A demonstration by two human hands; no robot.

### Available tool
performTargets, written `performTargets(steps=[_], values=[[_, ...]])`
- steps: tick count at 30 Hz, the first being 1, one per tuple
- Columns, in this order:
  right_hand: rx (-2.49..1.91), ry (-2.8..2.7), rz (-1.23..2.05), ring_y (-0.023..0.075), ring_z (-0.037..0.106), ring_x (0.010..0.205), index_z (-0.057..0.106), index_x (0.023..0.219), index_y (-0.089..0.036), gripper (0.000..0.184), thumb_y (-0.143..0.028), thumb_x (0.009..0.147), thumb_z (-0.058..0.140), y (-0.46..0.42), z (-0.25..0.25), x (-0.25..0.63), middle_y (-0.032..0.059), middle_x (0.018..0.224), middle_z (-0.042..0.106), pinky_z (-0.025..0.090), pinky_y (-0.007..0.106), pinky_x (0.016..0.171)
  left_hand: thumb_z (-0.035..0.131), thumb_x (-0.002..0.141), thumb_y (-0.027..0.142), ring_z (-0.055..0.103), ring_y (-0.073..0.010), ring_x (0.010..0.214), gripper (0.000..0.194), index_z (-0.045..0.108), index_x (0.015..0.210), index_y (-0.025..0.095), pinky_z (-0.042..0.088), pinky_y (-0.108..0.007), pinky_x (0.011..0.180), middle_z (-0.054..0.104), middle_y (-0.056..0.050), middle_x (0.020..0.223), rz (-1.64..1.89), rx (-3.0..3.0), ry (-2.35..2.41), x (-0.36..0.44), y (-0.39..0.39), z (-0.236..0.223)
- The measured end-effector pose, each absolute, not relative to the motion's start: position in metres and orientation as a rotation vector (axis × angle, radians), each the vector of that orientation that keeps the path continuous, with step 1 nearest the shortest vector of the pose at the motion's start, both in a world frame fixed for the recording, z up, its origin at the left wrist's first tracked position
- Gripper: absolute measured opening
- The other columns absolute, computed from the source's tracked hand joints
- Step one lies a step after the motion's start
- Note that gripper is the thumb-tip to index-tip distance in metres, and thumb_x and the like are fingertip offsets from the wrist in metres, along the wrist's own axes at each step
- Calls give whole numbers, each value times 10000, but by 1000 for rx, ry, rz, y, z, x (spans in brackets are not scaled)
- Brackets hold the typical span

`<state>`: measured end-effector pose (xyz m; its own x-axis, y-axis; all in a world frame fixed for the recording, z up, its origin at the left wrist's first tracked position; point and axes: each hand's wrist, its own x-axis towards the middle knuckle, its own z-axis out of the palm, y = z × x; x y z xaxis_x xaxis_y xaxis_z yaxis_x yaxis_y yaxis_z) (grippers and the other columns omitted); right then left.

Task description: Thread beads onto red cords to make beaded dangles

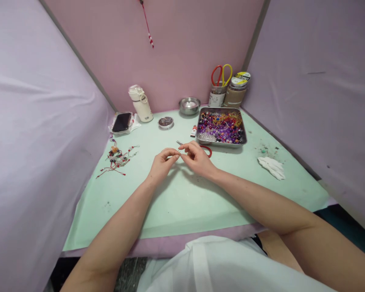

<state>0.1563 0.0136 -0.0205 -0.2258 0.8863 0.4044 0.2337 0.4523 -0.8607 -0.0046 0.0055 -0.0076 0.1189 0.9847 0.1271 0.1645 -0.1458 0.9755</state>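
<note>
Apparently pinching a tiny piece (pixel 179 152) (too small to identify) between left hand (pixel 163 163) and right hand (pixel 197 159), with fingertips closed together; fiddly, seemingly calling for a steady grip. Partly covering red-handled scissors (pixel 210 152) on the table (pixel 182 202), toward three o'clock. Farther out, facing a bead-filled tray (pixel 221 144) at two, then tangled beaded strings (pixel 117 159) at nine.

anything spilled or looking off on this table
Small loose bits lie scattered at the right, beside a crumpled white cloth; they look like stray debris. Dark specks also mark the near left of the tabletop. The beaded strings at the left look tangled. I see nothing clearly broken.
</note>
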Motion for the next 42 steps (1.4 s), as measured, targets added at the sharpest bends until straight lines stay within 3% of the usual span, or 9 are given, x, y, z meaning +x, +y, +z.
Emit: performTargets(steps=[4, 11, 20, 32, 36, 42], values=[[-947, -1762, 815, 103, 446, 636, 585, 915, -207, 107, -246, 834, 529, 13, -20, 157, 20, 875, 471, 395, 265, 575, 651, 717, 331, 579, -153, 776, 172, 684, 803, 186, 451, -295, 766, 667, -36, 828, 1095, 1428, 1218, -3, 4, -6], [-948, -1755, 780, 101, 434, 624, 545, 799, -193, 72, -248, 840, 524, 13, -20, 158, 3, 827, 471, 386, 278, 586, 663, 697, 322, 585, -144, 744, 181, 677, 787, 165, 453, -280, 736, 682, -40, 803, 1122, 1434, 1268, -1, 3, -5], [-952, -1740, 824, 90, 405, 600, 539, 792, -195, 71, -253, 832, 529, 13, -19, 156, -3, 834, 457, 391, 278, 593, 633, 715, 314, 604, -158, 748, 184, 685, 811, 166, 453, -289, 731, 692, -54, 823, 1175, 1527, 1356, -1, 5, -9], [-775, -1630, 894, 156, 456, 782, 493, 738, -208, 142, -296, 844, 528, 7, -12, 158, 24, 847, 459, 409, 313, 672, 672, 669, 345, 584, -162, 715, 211, 701, 785, 170, 441, -300, 684, 687, -63, 806, 1152, 1417, 1402, -5, 9, -6], [-889, -1448, 987, 128, 440, 665, 481, 747, -213, 164, -343, 824, 543, 15, -15, 159, 1, 764, 465, 381, 282, 590, 684, 669, 337, 573, -138, 698, 211, 682, 793, 166, 443, -282, 675, 671, -50, 788, 1082, 1307, 1292, -7, 9, -6], [-999, -1237, 1243, 79, 315, 439, 434, 731, -223, 202, -356, 786, 576, 24, -19, 159, -71, 520, 381, 242, 234, 436, 717, 675, 296, 586, -104, 731, 216, 654, 821, 150, 465, -252, 701, 656, -55, 836, 908, 907, 1016, -11, 8, -1]])
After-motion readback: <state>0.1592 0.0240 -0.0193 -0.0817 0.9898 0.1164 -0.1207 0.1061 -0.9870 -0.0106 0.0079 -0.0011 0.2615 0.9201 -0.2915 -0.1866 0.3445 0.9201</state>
